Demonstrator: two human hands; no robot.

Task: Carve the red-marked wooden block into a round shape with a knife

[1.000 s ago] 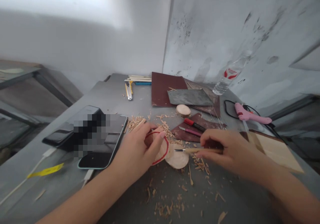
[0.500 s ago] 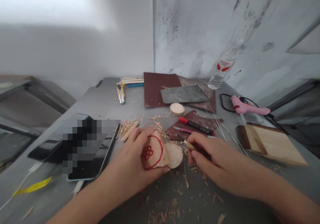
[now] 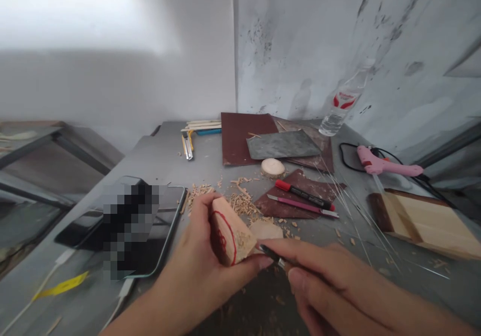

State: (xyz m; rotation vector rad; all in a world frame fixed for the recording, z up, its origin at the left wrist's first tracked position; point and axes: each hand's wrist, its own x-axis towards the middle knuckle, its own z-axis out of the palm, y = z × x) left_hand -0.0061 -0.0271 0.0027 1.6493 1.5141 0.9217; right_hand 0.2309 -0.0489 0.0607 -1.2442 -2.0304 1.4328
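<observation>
My left hand [image 3: 199, 271] is closed round a pale wood slice [image 3: 230, 232] with a red outline and a red flower drawn on its face; the slice is lifted and tilted on edge. My right hand [image 3: 330, 286] pinches a thin carving tool [image 3: 273, 257] whose dark metal tip touches the slice's lower right edge. A second plain wood slice [image 3: 267, 230] lies flat just behind, partly hidden by the held one. Wood shavings [image 3: 240, 203] are scattered on the grey table [image 3: 158, 160] around them.
A phone [image 3: 150, 231] and a dark case lie to the left. Behind are sandpaper sheets [image 3: 244, 135], a small wood round [image 3: 273, 167], a red marker [image 3: 304, 192], a pink knife [image 3: 300, 205], a utility cutter [image 3: 187, 145], a water bottle [image 3: 340, 108], a pink glue gun [image 3: 387, 164] and a wooden board [image 3: 424, 221].
My left hand lifted the marked slice off the table and turned it on edge. My right hand moved in and brought the tool's tip to the slice.
</observation>
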